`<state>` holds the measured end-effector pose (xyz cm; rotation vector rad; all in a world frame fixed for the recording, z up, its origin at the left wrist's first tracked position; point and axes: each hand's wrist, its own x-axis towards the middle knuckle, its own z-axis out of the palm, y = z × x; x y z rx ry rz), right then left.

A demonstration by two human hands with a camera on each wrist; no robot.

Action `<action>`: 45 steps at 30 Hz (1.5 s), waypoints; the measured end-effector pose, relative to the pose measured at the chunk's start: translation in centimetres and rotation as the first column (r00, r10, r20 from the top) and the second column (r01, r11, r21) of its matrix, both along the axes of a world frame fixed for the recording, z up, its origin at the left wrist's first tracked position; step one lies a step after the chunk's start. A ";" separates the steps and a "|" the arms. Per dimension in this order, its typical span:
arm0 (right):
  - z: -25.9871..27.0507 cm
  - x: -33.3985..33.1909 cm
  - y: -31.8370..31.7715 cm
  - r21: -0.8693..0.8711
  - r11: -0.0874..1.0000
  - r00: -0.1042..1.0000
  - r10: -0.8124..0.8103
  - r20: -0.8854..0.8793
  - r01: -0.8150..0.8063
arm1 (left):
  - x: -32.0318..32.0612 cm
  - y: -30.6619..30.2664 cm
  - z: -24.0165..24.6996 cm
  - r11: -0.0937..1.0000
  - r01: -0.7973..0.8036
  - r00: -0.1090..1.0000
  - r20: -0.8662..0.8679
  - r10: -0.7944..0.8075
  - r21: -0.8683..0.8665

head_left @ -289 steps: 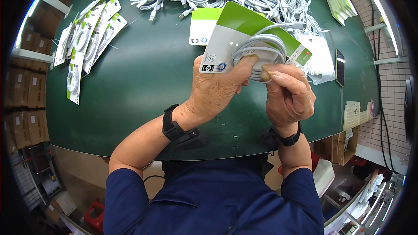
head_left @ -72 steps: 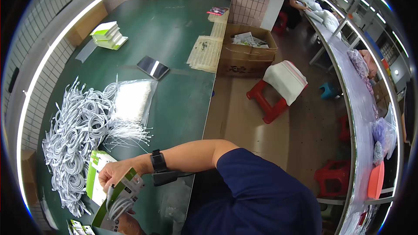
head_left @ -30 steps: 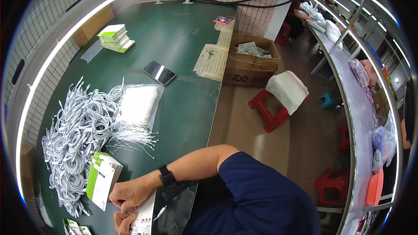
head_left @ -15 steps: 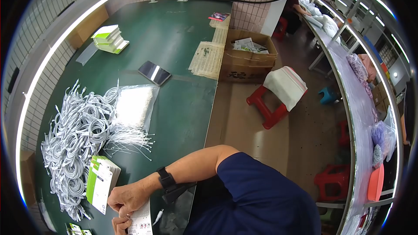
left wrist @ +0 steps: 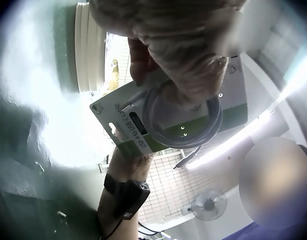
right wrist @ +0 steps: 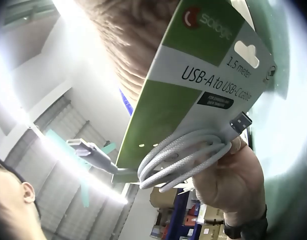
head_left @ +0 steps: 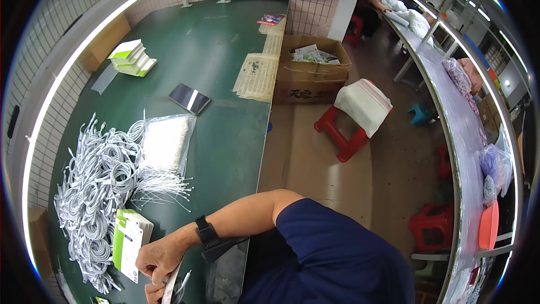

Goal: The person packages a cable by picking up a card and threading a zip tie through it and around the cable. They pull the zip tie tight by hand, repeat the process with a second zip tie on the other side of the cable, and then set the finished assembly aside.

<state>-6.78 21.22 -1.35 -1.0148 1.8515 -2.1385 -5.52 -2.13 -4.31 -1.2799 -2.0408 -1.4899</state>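
Note:
A coiled white USB-A to USB-C cable (right wrist: 183,155) lies against a green and white packaging card (right wrist: 188,80). My left hand (left wrist: 178,55) grips both together, its thumb pressing on the coil in the left wrist view. In the head view the card (head_left: 171,286) stands nearly edge-on beside my left hand (head_left: 154,291). My right hand (head_left: 162,256) has its fingers bent down at the card's back, close to the left fingers. The card hides those right fingertips in the right wrist view, and I cannot tell what they pinch. One cable plug (right wrist: 91,152) sticks out past the card.
On the green table, a stack of cards (head_left: 128,242) stands right by my hands. Beyond lie a heap of white cables (head_left: 98,191), loose white ties (head_left: 163,188), a clear bag (head_left: 166,141) and a phone (head_left: 190,98). A carton (head_left: 312,81) sits past the table edge.
Earlier the coil faced up, with both hands at it. The view has since swung right, the card was turned over, and my right hand left the card stack. Lately the card tilted edge-on.

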 end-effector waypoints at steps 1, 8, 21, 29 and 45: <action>0.1 0.0 0.1 -0.008 1.000 1.000 0.013 0.011 -0.013 | 0.1 0.0 -0.1 1.000 0.006 1.000 0.016 -0.006 0.029; -1.6 -0.9 -1.0 0.052 0.996 0.990 -0.060 -0.129 0.068 | 1.3 1.0 -1.8 0.966 -0.174 0.983 0.087 0.160 0.192; 0.2 -3.2 3.3 -0.078 0.980 0.982 -0.178 0.065 0.183 | 1.3 -0.1 -1.3 0.921 -0.362 0.669 0.727 0.153 0.140; 1.7 -0.8 2.6 0.284 0.875 0.918 -0.393 -0.059 0.393 | 3.0 3.1 2.1 0.833 -0.443 0.599 0.801 0.000 0.331; 2.1 -0.3 2.7 0.211 0.894 0.899 -0.424 0.108 0.396 | 3.8 2.4 3.2 0.898 -0.280 0.564 0.815 -0.133 0.341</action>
